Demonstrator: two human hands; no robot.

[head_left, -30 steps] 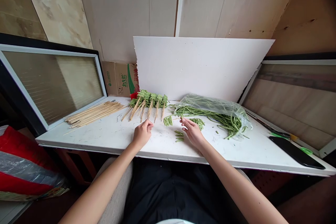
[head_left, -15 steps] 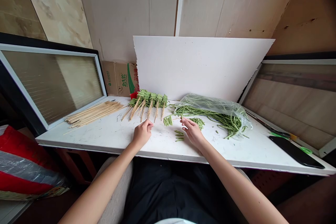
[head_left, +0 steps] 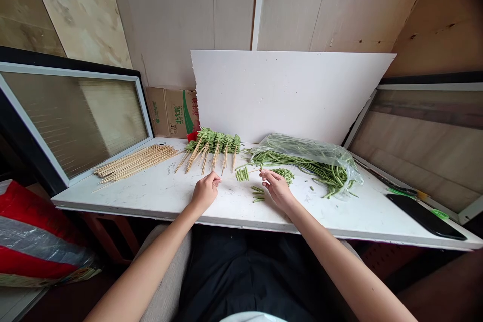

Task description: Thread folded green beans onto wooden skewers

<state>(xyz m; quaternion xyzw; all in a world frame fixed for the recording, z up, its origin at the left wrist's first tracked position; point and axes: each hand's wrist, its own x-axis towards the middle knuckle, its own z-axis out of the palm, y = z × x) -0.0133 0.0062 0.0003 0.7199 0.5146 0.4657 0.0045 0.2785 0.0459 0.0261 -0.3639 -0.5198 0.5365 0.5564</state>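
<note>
Evidently, threading was the step in hand, just right of the frame's centre. The right hand [head_left: 277,187] pinched a short bean piece [head_left: 260,166] between thumb and fingertips, at the right end of a thin stick [head_left: 254,171]. A row of cut beans [head_left: 242,174] stood side by side on that stick, left of the pinch. The left hand [head_left: 206,192] was curled, thumb against forefinger, left of the row; whether it gripped the stick's other end could not be told, the stick being too fine to follow there.

To do this well, the piece probably wanted piercing at its middle, squarely, with the fingertips clear of the point, then sliding gently along to meet the row without splitting. A firm hold at the far end would have served, so that the stick neither turned nor bowed.

More cut pieces [head_left: 258,194] lay below the right hand's fingers, handy for picking up. The skewered bundle [head_left: 217,137], near the centre of the frame, offered a fair pattern: beans packed close, bare handles pointing toward the bottom.
</note>
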